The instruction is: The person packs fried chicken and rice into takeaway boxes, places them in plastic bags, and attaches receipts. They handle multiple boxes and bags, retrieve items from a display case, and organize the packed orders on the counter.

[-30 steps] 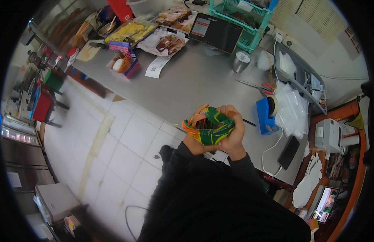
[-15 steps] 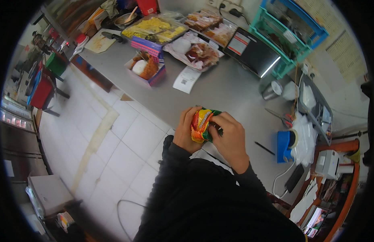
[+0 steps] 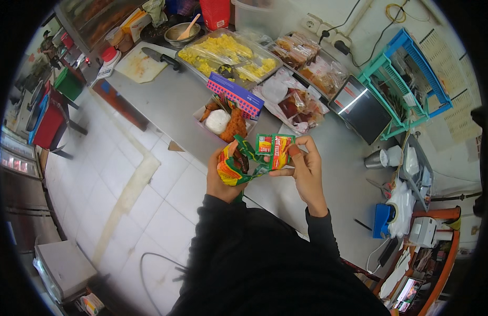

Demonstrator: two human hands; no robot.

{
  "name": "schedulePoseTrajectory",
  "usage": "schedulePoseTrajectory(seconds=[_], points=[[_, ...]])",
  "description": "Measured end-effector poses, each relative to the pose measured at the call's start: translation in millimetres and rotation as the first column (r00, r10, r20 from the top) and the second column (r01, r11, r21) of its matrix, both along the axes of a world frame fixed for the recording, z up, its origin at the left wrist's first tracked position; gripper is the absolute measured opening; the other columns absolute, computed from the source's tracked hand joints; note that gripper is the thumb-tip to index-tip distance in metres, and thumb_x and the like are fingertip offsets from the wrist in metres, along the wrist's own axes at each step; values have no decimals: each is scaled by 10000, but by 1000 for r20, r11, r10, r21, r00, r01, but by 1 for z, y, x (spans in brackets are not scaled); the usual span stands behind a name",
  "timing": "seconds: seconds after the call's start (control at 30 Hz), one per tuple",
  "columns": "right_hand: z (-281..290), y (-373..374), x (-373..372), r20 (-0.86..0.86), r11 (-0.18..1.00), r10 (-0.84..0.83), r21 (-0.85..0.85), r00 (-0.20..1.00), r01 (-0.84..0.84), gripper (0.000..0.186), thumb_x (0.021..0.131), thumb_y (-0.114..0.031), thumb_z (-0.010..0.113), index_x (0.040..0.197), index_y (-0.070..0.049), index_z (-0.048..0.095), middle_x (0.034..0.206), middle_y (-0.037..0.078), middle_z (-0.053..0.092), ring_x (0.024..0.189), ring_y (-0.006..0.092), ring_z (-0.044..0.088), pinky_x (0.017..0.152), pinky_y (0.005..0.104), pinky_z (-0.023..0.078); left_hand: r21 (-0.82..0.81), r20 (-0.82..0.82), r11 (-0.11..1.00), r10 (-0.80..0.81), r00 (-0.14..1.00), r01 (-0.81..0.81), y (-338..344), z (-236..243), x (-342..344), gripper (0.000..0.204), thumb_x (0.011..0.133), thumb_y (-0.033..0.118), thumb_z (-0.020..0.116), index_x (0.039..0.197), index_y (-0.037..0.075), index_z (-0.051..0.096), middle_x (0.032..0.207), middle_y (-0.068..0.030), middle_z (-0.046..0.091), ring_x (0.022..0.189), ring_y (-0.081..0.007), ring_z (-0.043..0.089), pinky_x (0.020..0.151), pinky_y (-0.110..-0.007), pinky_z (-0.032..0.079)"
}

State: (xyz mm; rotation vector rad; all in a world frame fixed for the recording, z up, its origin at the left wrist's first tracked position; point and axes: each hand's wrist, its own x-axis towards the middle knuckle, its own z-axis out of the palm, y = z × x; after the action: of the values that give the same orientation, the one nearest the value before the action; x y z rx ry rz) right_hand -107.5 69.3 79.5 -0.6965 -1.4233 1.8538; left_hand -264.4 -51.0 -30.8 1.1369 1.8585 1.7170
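My left hand (image 3: 216,184) is wrapped round a crumpled bundle of yellow, red and green sauce sachets (image 3: 231,169); its dark inner folds show at the top. Between thumb and fingers, my right hand (image 3: 309,176) pinches flat red, yellow and green sachets (image 3: 278,149), held up beside the bundle. Green strips run between the two, seemingly joining them. Just beyond my hands, an open purple and pink meal box (image 3: 236,95) stands on the metal counter. In it lie a mound of white rice (image 3: 217,121) and a piece of fried chicken (image 3: 235,125).
A tray of yellow food (image 3: 223,50) and wrapped food (image 3: 296,102) stand farther back. A knife (image 3: 162,58) lies on a cutting board (image 3: 138,64) at the far left. To the right are a black tablet (image 3: 362,110), teal baskets (image 3: 394,89), a metal cup (image 3: 377,159) and a blue tape dispenser (image 3: 381,220).
My hands have moved apart. My right hand has drawn flat sachets out from the bundle, which my left hand keeps. The view has shifted, and the meal box now appears closer to my hands.
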Motion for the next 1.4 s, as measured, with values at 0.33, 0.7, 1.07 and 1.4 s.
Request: schedulePoseTrajectory(seconds=[0.33, 0.7, 1.07, 1.4], points=[[-44, 69, -144, 327, 406, -336, 897, 883, -178, 85, 883, -118, 623, 917, -44, 598, 893, 96, 672, 836, 236, 664, 627, 340, 563, -104, 223, 982, 177, 959, -157, -23, -34, -91, 917, 611, 4, 810, 1416, 61, 378, 1197, -53, 520, 1030, -182, 549, 931, -312, 465], [-62, 91, -196, 538, 391, 69, 760, 840, -519, 250, 785, -16, 579, 1012, -26, 685, 958, 123, 669, 1091, 351, 602, 787, 405, 547, -329, 6, 944, -3, 1000, 5, -21, -31, -128, 410, 778, 194, 802, 1131, 40, 661, 1127, -72, 680, 1062, -227, 629, 951, -377, 475], [11, 113, -77, 471, 648, 192, 598, 861, -472, 274, 674, 38, 628, 939, -19, 586, 981, 160, 524, 977, 366, 560, 804, 441, 459, 155, 428, 880, -469, 772, 449, 57, 24, -111, 880, 789, 287, 833, 1467, 18, 341, 1413, -126, 475, 1250, -262, 512, 997, -385, 449], [-25, 351, -47, 128, 322, -804, 915, 581, 244, 326, 801, -88, 697, 1095, 39, 636, 978, 165, 613, 881, 340, 598, 749, 418, 460, -336, -166, 930, 96, 981, -148, 88, -69, -180, 478, 932, 101, 607, 1391, 50, 486, 1383, -131, 510, 1217, -289, 523, 1032, -417, 403]])
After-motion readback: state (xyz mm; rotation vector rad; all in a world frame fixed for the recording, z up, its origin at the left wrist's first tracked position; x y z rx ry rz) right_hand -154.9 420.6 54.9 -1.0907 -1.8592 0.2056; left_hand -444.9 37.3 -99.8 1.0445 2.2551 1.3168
